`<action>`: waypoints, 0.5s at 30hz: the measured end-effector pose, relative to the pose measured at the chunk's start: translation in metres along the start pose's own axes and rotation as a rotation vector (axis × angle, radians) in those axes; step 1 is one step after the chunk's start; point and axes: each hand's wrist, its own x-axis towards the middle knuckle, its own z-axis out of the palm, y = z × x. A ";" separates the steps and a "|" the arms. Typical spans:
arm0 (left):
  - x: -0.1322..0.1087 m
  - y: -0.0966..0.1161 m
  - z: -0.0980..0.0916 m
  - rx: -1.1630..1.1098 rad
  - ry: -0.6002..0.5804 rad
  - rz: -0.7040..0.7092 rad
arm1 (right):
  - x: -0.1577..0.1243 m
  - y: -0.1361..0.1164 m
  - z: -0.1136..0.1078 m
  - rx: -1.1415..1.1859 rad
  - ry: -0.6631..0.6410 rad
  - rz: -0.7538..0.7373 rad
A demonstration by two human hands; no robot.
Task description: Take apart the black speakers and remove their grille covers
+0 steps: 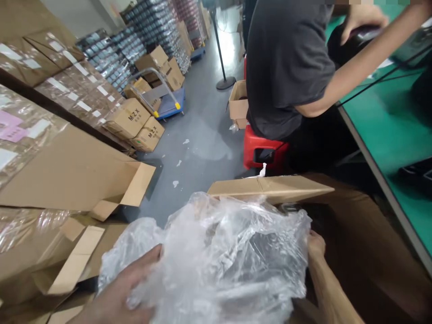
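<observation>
A large, crumpled clear plastic bag (pixel 232 261) spreads across the lower middle of the view, over an open cardboard box (pixel 364 243). At the bag's left side, my left hand (pixel 124 292) grips the plastic, its fingers blurred by motion. My right hand (pixel 316 246) is closed at the bag's right edge, inside the box; its fingertips are hidden behind the plastic. One box flap (pixel 270 186) stands out beyond the bag. What lies under the plastic is mostly covered.
A co-worker (pixel 286 67) sits on a red stool (pixel 266 148) beside a green-topped table (pixel 388 130). Stacked cartons (pixel 74 85) and open boxes (pixel 77 261) line the left. Farther back stand a blue platform trolley (pixel 170 103) and a pole with a round base (pixel 225 83).
</observation>
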 end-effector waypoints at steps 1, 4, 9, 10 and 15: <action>0.003 0.003 0.002 0.018 -0.017 -0.017 | -0.011 -0.001 -0.011 0.008 -0.005 0.005; 0.020 0.023 0.010 -0.004 -0.056 -0.030 | -0.052 -0.013 -0.050 0.099 -0.040 -0.049; 0.037 0.058 0.021 -0.265 -0.067 -0.007 | -0.126 -0.046 -0.098 0.405 -0.207 -0.140; 0.038 0.061 0.024 -0.316 -0.050 0.019 | -0.140 -0.053 -0.103 0.433 -0.218 -0.137; 0.038 0.064 0.048 -0.455 -0.070 -0.001 | -0.194 -0.071 -0.115 0.380 -0.188 -0.162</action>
